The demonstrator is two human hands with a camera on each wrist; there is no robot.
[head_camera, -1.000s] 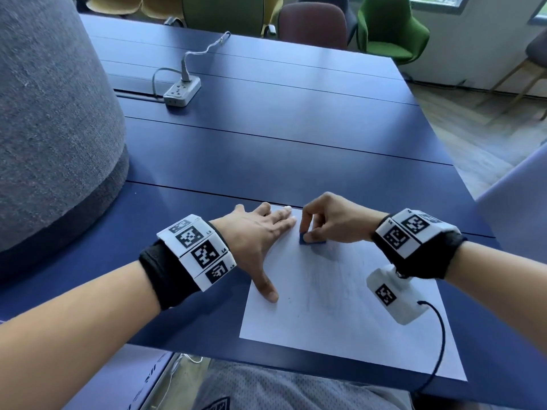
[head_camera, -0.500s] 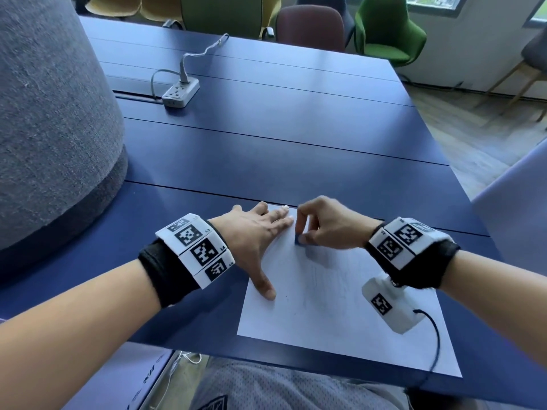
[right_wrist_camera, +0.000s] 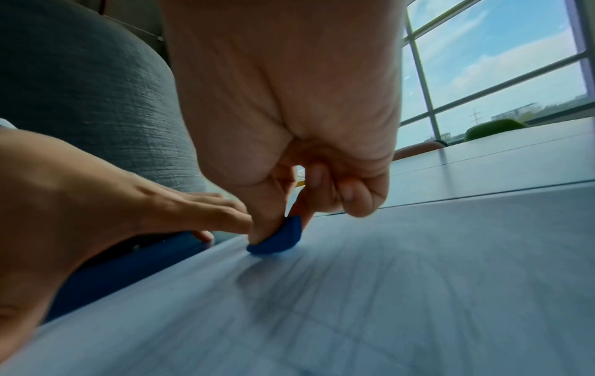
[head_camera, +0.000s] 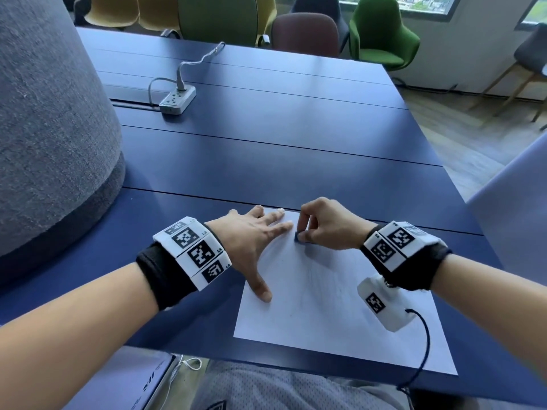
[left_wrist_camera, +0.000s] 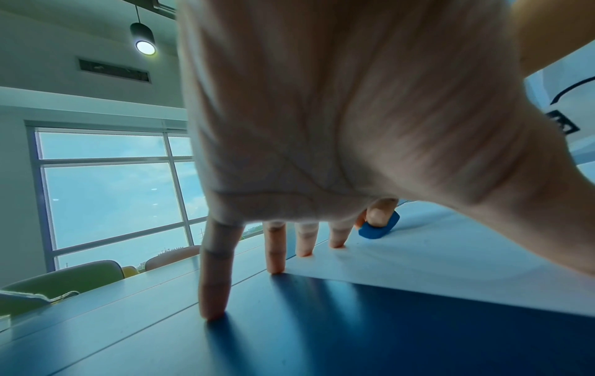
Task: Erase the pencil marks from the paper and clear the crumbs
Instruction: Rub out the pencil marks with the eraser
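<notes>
A white sheet of paper (head_camera: 340, 315) with faint grey pencil marks (right_wrist_camera: 370, 292) lies near the front edge of the dark blue table (head_camera: 266, 143). My right hand (head_camera: 322, 229) pinches a small blue eraser (head_camera: 299, 238) between thumb and forefinger and holds it down on the paper's far left part; the eraser (right_wrist_camera: 277, 239) shows clearly in the right wrist view and the eraser (left_wrist_camera: 378, 227) in the left wrist view. My left hand (head_camera: 251, 241) lies flat with spread fingers (left_wrist_camera: 212, 279), holding the paper's left edge. No crumbs can be made out.
A big grey fabric-covered rounded body (head_camera: 44, 128) stands at the table's left. A white power strip (head_camera: 177, 99) with its cable lies at the far left of the table. Chairs (head_camera: 381, 34) stand beyond the far edge. A black cable (head_camera: 423, 350) hangs from my right wrist over the paper.
My right hand with the eraser has slid a little to the left and away, closer to the left hand's fingertips. The left hand stays pressed in place.
</notes>
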